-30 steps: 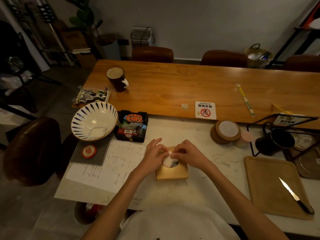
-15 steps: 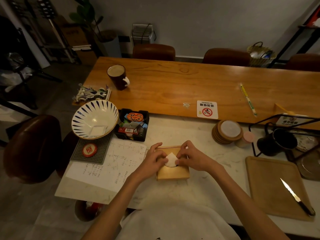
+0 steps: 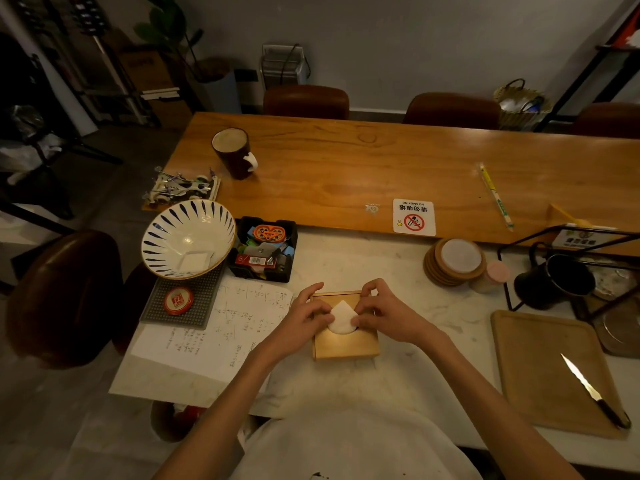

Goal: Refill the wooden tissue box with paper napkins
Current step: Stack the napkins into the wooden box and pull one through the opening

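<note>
A square wooden tissue box [image 3: 346, 342] sits on the white marble counter in front of me. A white paper napkin [image 3: 341, 317] pokes up as a pointed fold through the round hole in its lid. My left hand [image 3: 304, 318] rests on the box's left side, fingertips pinching the napkin's left edge. On the right side, my right hand [image 3: 382, 315] pinches the napkin's right edge with thumb and fingers. What lies inside the box is hidden.
Left of the box lie a written paper sheet [image 3: 221, 327], a striped bowl [image 3: 188, 237] and a black tray of small items [image 3: 265, 249]. At right are stacked coasters [image 3: 455, 261], a black pitcher [image 3: 557, 282] and a wooden board [image 3: 554, 372] with a knife [image 3: 592, 389].
The napkin has come up out of the lid's hole into a taller point. My hands have spread slightly apart on the box.
</note>
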